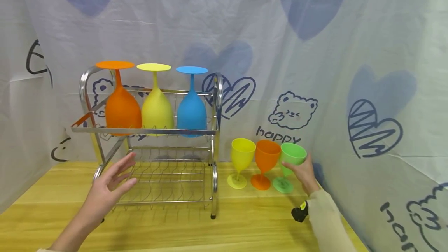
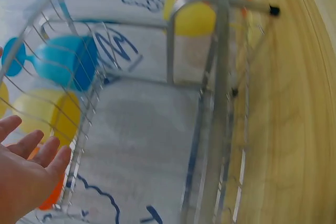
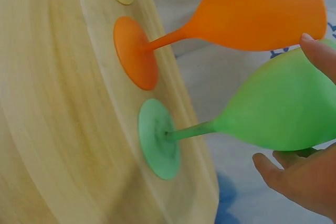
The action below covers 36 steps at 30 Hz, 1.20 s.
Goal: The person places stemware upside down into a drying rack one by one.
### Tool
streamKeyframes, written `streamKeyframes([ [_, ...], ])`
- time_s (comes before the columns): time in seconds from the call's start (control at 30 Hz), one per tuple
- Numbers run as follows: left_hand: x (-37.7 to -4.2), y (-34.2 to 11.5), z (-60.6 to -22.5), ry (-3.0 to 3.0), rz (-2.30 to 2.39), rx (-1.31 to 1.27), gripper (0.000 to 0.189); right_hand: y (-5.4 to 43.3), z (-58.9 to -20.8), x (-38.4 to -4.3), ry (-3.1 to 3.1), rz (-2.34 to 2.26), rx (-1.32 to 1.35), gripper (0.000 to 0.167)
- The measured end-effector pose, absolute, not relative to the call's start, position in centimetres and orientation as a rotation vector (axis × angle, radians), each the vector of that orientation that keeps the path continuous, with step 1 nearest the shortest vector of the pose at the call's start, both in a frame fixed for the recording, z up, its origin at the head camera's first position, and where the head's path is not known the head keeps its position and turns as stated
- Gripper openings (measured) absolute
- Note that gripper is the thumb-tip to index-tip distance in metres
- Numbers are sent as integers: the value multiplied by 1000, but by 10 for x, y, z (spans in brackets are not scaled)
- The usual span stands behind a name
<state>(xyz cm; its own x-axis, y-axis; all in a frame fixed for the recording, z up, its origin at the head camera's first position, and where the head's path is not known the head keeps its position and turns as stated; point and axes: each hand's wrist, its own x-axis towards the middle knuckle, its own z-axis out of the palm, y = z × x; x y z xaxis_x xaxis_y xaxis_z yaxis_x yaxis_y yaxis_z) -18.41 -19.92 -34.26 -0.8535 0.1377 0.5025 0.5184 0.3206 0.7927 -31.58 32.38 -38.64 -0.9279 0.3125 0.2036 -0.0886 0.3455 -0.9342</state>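
At the right, a green goblet [image 1: 293, 151] stands upright on the table, and my right hand [image 1: 305, 175] grips its bowl. In the right wrist view the thumb lies on one side of the bowl and the fingers on the other. An orange goblet [image 1: 268, 153] and a yellow goblet [image 1: 242, 154] stand upright in a row to its left. My left hand [image 1: 109, 185], fingers spread and holding nothing, hovers before the left side of a two-tier metal rack [image 1: 215, 193]. Upside down on the top tier are an orange goblet [image 1: 123, 112], a yellow goblet [image 1: 157, 116] and a blue goblet [image 1: 191, 114].
The rack's lower tier of wavy wires [image 1: 168, 182] holds no goblets. A printed cloth [image 1: 266, 65] hangs behind and along both sides of the wooden table [image 1: 245, 228]. A small black device [image 1: 300, 212] sits at my right wrist.
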Motion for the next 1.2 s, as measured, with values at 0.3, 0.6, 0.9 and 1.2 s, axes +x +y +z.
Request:
streamKeyframes([
  [0.3,-179,-189,-330,-2239,-1607,-663,61,328,-398,-314,-2285,1589,-251,98],
  [0.6,-179,-189,-335,-2249,-1617,-652,63,329,-406,-311,-2262,1593,-301,98],
  [0.9,-181,-189,-345,-2200,-1636,-625,63,331,-409,-298,-2282,1528,-293,100],
  [1.2,-179,-184,-348,-2205,-1669,-550,65,326,-401,-281,-2361,1488,-187,99],
])
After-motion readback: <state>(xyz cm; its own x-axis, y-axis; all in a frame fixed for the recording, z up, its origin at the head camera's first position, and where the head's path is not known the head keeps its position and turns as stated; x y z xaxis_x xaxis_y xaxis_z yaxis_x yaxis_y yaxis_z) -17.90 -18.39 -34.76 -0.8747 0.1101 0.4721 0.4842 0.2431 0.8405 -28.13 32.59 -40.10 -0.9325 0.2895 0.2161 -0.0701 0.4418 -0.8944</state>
